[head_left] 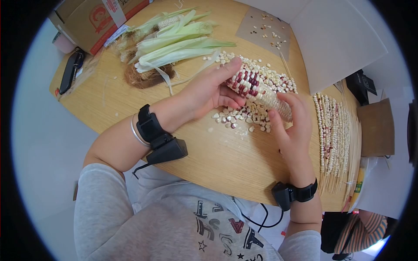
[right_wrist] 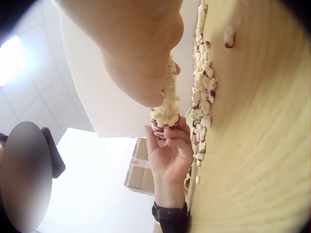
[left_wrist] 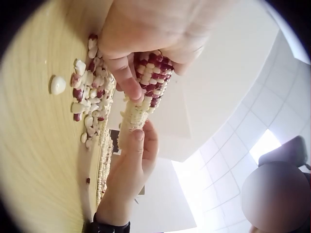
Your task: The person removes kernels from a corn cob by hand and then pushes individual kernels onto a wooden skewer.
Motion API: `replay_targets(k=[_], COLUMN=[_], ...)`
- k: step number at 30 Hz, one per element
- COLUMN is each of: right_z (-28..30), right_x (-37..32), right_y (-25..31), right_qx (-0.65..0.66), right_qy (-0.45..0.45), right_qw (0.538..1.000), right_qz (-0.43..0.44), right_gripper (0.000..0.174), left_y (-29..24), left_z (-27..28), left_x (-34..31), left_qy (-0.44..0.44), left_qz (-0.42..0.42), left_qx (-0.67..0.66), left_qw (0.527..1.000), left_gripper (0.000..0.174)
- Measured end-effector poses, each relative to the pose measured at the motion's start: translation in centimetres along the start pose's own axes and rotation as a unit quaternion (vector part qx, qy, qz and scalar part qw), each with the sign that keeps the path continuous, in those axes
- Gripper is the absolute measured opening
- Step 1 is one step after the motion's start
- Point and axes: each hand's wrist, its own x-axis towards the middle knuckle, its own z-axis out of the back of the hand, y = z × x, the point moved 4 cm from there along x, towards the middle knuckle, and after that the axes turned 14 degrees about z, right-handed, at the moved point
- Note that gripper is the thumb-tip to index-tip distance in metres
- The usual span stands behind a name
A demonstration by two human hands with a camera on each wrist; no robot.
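Observation:
An ear of corn (head_left: 248, 82) with white and dark red kernels is held over the table between both hands. My left hand (head_left: 212, 88) grips its kernel-covered end, thumb on top and fingers curled beneath. The other end is a bare pale cob (left_wrist: 132, 116), stripped of kernels. My right hand (head_left: 296, 124) holds that bare end between thumb and fingers. Below and behind the ear spreads a pile of loose kernels (head_left: 261, 117), white with some red. In the right wrist view, the right palm hides part of the cob.
Green husks (head_left: 178, 48) with brown silk (head_left: 146, 77) lie at the back left, near a cardboard box (head_left: 98, 26). Rows of kernels on thin sticks (head_left: 333, 135) line the right side. A grey sheet (head_left: 248, 28) with scattered kernels lies at the back, beside a white panel (head_left: 335, 39).

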Motion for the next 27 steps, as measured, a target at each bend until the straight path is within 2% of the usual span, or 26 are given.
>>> replay_targets(k=[6,13,16,21,25,27], right_z=[0.0,0.2,0.1,-0.2,-0.2,-0.2], right_x=[-0.3,0.0,-0.1,-0.3,-0.2,-0.2], right_y=[-0.5,0.1,-0.1,-0.4,-0.2,-0.3], right_qx=[-0.008,-0.038,-0.026,0.001,-0.003,0.025], right_qy=[0.028,0.053,0.074,0.076,0.065,0.029], right_qw=[0.999,0.997,0.996,0.994,0.996,0.997], right_qz=[-0.042,-0.026,-0.049,-0.075,-0.059,-0.068], right_gripper=[0.027,0.033,0.033,0.028,0.023,0.018], left_y=[0.0,0.3,0.3,0.4,0.4,0.4], left_z=[-0.5,-0.8,-1.5,-1.0,-1.3,-1.3], left_x=[-0.3,-0.4,-1.0,-0.6,-0.7,-0.8], left_qy=[0.012,0.025,0.009,0.009,0.018,0.016], left_qz=[-0.016,0.000,-0.025,0.010,-0.004,-0.009], left_qx=[0.057,0.097,0.140,0.101,0.107,0.110], left_qw=[0.998,0.995,0.990,0.995,0.994,0.994], left_gripper=[0.034,0.038,0.038,0.038,0.040,0.040])
